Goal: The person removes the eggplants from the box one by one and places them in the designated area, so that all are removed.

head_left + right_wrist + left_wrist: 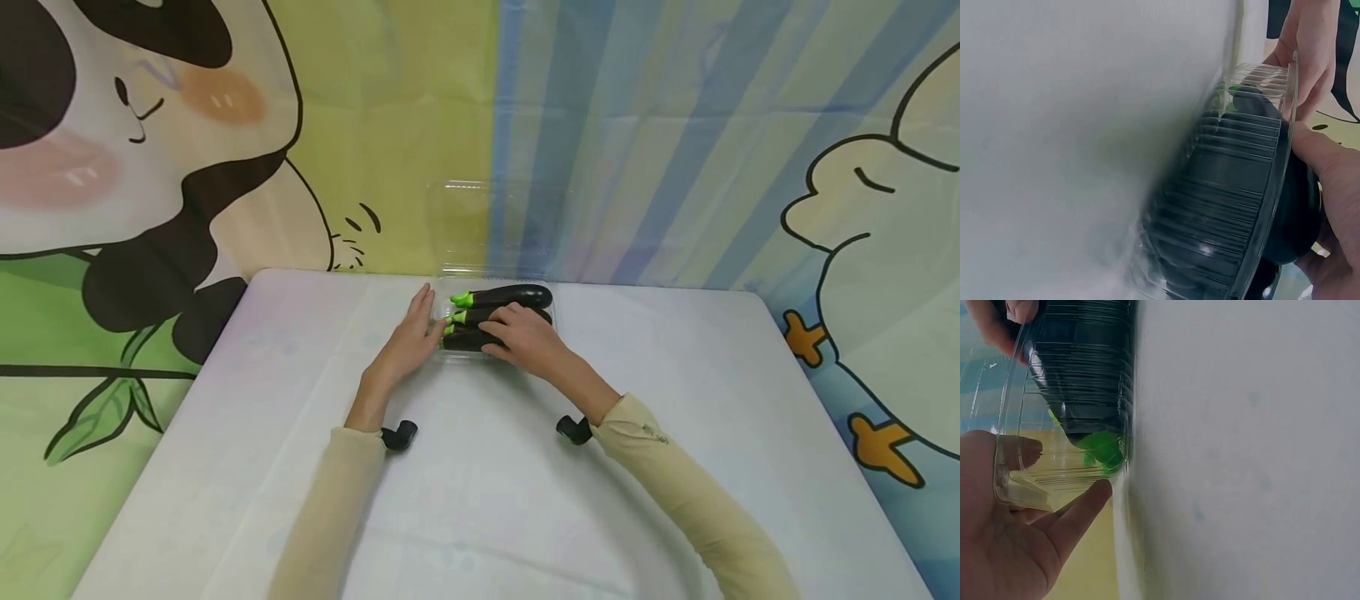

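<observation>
Eggplants [517, 296] lie side by side in clear box [1025, 495] between two hands

Near the far edge of a white worktop [480, 517], the transparent plastic box holds at least three dark, glossy eggplants, their bright green stem ends [462, 299] pointing left. Its clear lid [498, 225] stands raised at the back, in front of a printed cloth [390, 108].

The person's right grip [525, 337] comes over the box from the near right side, thumb and fingers bent and clamped on an eggplant; exactly which one is hard to tell from above. The right wrist view shows that eggplant sitting partly above the rim, with others behind the ribbed wall.

The left grip [408, 340] is at the box's left end, its fingers straight and apart from the thumb, touching the plastic. The thumb shows through the clear material; whether it lies inside the wall cannot be told.

Both arms wear beige sleeves [330, 508], and a small black device [400, 435] sits at each wrist. On the cloth, a panda drawing [142, 179] fills the left, and a pale bird drawing [892, 308] the right.
</observation>
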Demonstrator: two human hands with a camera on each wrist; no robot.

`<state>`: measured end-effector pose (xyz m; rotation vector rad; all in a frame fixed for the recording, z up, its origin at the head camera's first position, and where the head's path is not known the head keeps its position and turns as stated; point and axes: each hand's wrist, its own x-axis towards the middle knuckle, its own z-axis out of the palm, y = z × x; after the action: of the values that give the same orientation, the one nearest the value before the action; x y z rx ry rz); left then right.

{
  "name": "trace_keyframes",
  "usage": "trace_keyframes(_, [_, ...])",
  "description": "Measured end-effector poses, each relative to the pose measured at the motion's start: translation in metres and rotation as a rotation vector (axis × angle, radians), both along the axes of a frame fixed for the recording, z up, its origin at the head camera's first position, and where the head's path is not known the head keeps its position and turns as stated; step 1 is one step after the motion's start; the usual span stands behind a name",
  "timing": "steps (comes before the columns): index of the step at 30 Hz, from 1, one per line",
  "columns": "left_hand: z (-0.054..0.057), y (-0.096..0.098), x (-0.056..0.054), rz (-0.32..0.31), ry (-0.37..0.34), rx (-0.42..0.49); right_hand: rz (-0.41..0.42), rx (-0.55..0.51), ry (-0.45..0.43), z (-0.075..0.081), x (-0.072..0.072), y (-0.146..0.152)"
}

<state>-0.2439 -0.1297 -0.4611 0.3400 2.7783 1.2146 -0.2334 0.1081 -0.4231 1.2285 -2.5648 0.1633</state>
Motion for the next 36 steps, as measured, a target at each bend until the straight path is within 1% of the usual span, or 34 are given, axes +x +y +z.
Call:
trace_keyframes(4, [0.0,0.0,0.0,0.016,-0.006,0.016,0.018,0.045,0.02,0.002,-0.001,0.0])
trace_keyframes(9, [-0.001,0.001,0.001,0.023,-0.003,0.009,0.009,0.039,0.028,0.008,0.003,0.006])
trace_keyframes(12, [-0.001,0.001,0.001,0.03,-0.002,0.012,-0.012,-0.004,0.005,0.012,0.005,0.013])
trace_keyframes(18, [-0.001,0.001,0.001,0.032,-0.005,0.008,-0.037,-0.152,-0.12,0.017,0.006,0.027])
trace_keyframes(21, [-0.001,0.001,0.001,0.03,-0.008,0.011,-0.044,-0.189,-0.147,0.016,0.006,0.031])
trace_keyframes(24, [-0.001,0.001,0.001,0.02,-0.016,0.006,-0.047,-0.214,-0.149,0.013,0.006,0.034])
trace_keyframes(28, [-0.001,0.002,0.002,0.012,-0.018,0.006,-0.032,-0.234,-0.127,0.01,0.005,0.036])
trace_keyframes(34, [0.001,0.002,0.003,0.016,-0.014,0.001,-0.015,-0.257,-0.116,0.013,0.002,0.039])
trace_keyframes(36, [0.002,0.002,0.003,0.021,-0.012,-0.002,-0.007,-0.29,-0.122,0.013,0.001,0.04])
